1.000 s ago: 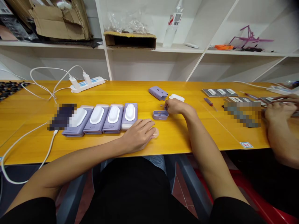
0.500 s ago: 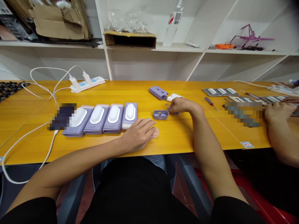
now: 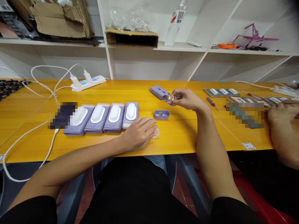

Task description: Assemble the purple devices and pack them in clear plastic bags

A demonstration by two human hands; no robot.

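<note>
My left hand (image 3: 140,133) lies on the table edge with its fingers stretched out, the tips touching a pale translucent oval piece (image 3: 157,133). My right hand (image 3: 185,99) is raised, thumb and fingers closed together on small whitish and shiny metal bits I cannot make out. Just left of its fingertips is a purple perforated housing (image 3: 159,92), lying on its side. Below them sits a shallow purple oval cap (image 3: 162,114), open side up. Left of my left hand several purple cases stand in a row; the nearest case (image 3: 126,123) bears a white ribbed oval piece (image 3: 131,111).
A white power strip (image 3: 88,83) with cables lies at the back left, near a pixelated dark object (image 3: 63,115). On the right are a screwdriver (image 3: 212,103), a grey tray (image 3: 221,92) with white parts and another person's hand (image 3: 283,110). White shelves (image 3: 144,67) rise behind.
My right hand has lifted and moved slightly back from the table. The small purple part and the little metal pieces beside the cap are gone from the tabletop. My left hand stays put.
</note>
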